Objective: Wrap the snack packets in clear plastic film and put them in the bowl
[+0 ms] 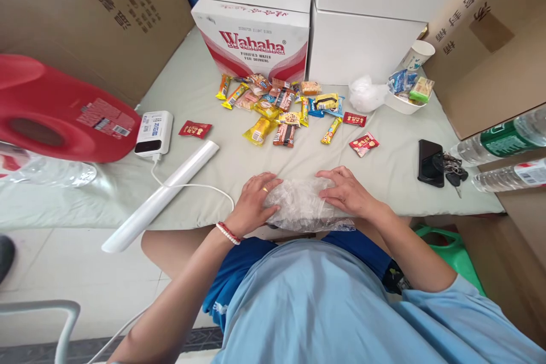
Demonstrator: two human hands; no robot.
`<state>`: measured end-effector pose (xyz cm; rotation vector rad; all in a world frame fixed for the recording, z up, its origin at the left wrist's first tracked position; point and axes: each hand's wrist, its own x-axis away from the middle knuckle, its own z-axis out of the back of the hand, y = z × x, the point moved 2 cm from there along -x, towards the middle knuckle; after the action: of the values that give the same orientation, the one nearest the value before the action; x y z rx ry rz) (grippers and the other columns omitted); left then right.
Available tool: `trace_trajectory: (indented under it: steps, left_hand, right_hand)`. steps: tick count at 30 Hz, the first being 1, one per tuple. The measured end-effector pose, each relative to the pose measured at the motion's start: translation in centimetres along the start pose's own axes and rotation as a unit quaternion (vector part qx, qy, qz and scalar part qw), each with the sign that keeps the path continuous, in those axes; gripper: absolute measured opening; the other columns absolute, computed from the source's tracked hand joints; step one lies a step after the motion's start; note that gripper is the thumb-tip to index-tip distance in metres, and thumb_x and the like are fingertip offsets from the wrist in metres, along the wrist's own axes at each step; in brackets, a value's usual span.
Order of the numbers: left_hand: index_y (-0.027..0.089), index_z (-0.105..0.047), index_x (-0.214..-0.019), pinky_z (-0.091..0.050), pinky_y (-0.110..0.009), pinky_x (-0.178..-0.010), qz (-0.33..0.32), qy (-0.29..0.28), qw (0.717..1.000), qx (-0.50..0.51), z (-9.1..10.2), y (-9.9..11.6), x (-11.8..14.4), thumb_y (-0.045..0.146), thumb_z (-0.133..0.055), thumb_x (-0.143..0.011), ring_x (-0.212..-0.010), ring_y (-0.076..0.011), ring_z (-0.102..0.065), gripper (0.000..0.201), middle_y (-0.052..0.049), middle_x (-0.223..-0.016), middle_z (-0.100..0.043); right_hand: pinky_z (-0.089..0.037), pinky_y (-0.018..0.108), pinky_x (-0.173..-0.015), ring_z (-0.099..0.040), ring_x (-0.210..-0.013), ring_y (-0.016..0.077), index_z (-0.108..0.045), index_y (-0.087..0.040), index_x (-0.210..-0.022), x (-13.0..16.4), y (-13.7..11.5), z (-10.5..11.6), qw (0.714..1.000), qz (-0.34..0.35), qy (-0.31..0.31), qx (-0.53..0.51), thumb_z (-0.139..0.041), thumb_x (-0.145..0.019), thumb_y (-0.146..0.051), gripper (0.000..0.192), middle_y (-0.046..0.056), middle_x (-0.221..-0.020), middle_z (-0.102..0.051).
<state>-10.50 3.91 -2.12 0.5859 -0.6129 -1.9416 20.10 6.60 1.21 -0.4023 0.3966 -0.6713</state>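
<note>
resting palm-down, the left hand [255, 196] and right hand [347, 190] press either end of a crumpled clear plastic bag [298, 205] at the table's near edge, fingers spread and loosely curved over it, wrists angled inward; scattered snack packets [281, 111] lie farther back.

Your left hand [255, 200] and right hand [347, 192] rest flat on the clear plastic bag [301, 205] at the table [191, 85] edge, snack packets [281, 111] scattered beyond.
</note>
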Motion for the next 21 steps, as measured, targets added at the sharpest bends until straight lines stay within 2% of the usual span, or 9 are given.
trace_trajectory:
  steps: [4, 8, 11, 13, 14, 16, 18, 20, 21]
  left_hand:
    - [0.024, -0.072, -0.094, -0.045, -0.05, -0.111, 0.071, 0.05, 0.993, 0.084, 0.3, -1.2, -0.3, 0.043, -0.06, -0.091, -0.125, -0.0298, -0.062, 0.023, -0.01, -0.112, -0.075]
    - [0.021, -0.069, -0.093, -0.052, -0.04, -0.097, 0.223, 0.133, 0.948, 0.182, 1.2, -2.0, -1.0, 0.049, -0.059, -0.09, -0.099, -0.0233, -0.068, 0.03, -0.006, -0.1, -0.074]
    - [0.02, -0.066, -0.094, -0.053, -0.037, -0.091, 0.319, 0.291, 0.892, 0.138, 2.7, -1.4, -1.0, 0.044, -0.058, -0.091, -0.092, -0.0208, -0.066, 0.026, -0.005, -0.098, -0.071]
    - [0.02, -0.065, -0.098, -0.053, -0.037, -0.089, 0.284, 0.398, 0.871, 0.049, 3.9, 0.3, -0.9, 0.036, -0.058, -0.092, -0.096, -0.0211, -0.064, 0.019, -0.007, -0.104, -0.068]
    - [0.02, -0.065, -0.1, -0.053, -0.037, -0.089, 0.231, 0.418, 0.878, 0.009, 4.3, 1.5, -1.0, 0.031, -0.056, -0.093, -0.099, -0.0215, -0.064, 0.016, -0.008, -0.107, -0.067]
    - [0.021, -0.066, -0.1, -0.053, -0.038, -0.093, 0.084, 0.345, 0.934, -0.035, 4.4, 4.0, -1.5, 0.024, -0.052, -0.094, -0.104, -0.0222, -0.064, 0.015, -0.008, -0.106, -0.067]
    - [0.022, -0.068, -0.099, -0.053, -0.036, -0.091, -0.019, 0.146, 0.988, -0.054, 3.5, 5.5, -2.4, 0.021, -0.049, -0.095, -0.101, -0.0216, -0.066, 0.019, -0.008, -0.104, -0.068]
    - [0.022, -0.069, -0.097, -0.054, -0.034, -0.082, -0.007, -0.061, 0.994, -0.093, 2.1, 5.5, -3.3, 0.021, -0.049, -0.094, -0.092, -0.0213, -0.068, 0.02, -0.008, -0.104, -0.069]
    - [0.021, -0.07, -0.097, -0.053, -0.033, -0.078, 0.033, -0.129, 0.984, -0.122, 1.6, 5.0, -3.6, 0.022, -0.05, -0.094, -0.088, -0.0215, -0.069, 0.02, -0.008, -0.104, -0.069]
  right_hand:
    - [-0.048, 0.04, -0.088, -0.058, -0.092, 0.0221, -0.074, -0.023, -0.093, -1.1, 1.0, -0.3, 0.975, -0.12, 0.075, -0.169, -0.062, -0.098, -0.037, 0.019, 0.006, -0.098, -0.075]
    - [-0.043, 0.027, -0.057, -0.05, -0.057, 0.0125, -0.06, -0.022, -0.083, -1.9, 2.4, -0.7, 0.853, -0.322, 0.115, -0.395, -0.067, -0.088, -0.057, 0.037, -0.001, -0.07, -0.065]
    - [-0.031, 0.023, -0.044, -0.039, -0.046, 0.0094, -0.054, -0.023, -0.076, -2.3, 3.1, -1.1, 0.794, -0.395, 0.131, -0.444, -0.071, -0.078, -0.061, 0.042, -0.004, -0.059, -0.059]
    - [-0.027, 0.023, -0.04, -0.038, -0.044, 0.0096, -0.053, -0.023, -0.074, -2.5, 3.4, -1.5, 0.787, -0.419, 0.141, -0.431, -0.071, -0.076, -0.06, 0.041, -0.004, -0.056, -0.057]
    - [-0.026, 0.023, -0.039, -0.038, -0.044, 0.0099, -0.052, -0.024, -0.073, -2.6, 3.4, -1.6, 0.788, -0.423, 0.141, -0.424, -0.07, -0.077, -0.059, 0.04, -0.004, -0.055, -0.056]
    - [-0.026, 0.023, -0.039, -0.039, -0.043, 0.0104, -0.052, -0.024, -0.073, -3.0, 3.2, -2.0, 0.797, -0.42, 0.132, -0.414, -0.067, -0.079, -0.058, 0.037, -0.003, -0.055, -0.056]
    - [-0.028, 0.023, -0.04, -0.04, -0.043, 0.0103, -0.052, -0.024, -0.073, -3.4, 3.2, -2.2, 0.808, -0.41, 0.119, -0.406, -0.064, -0.081, -0.056, 0.035, -0.003, -0.057, -0.058]
    - [-0.03, 0.024, -0.043, -0.041, -0.044, 0.0102, -0.053, -0.023, -0.074, -3.8, 3.7, -2.1, 0.82, -0.403, 0.118, -0.39, -0.061, -0.084, -0.054, 0.033, -0.003, -0.06, -0.058]
    - [-0.031, 0.024, -0.044, -0.042, -0.045, 0.0106, -0.053, -0.023, -0.074, -3.9, 4.2, -2.0, 0.826, -0.405, 0.122, -0.374, -0.06, -0.085, -0.052, 0.032, -0.003, -0.06, -0.058]
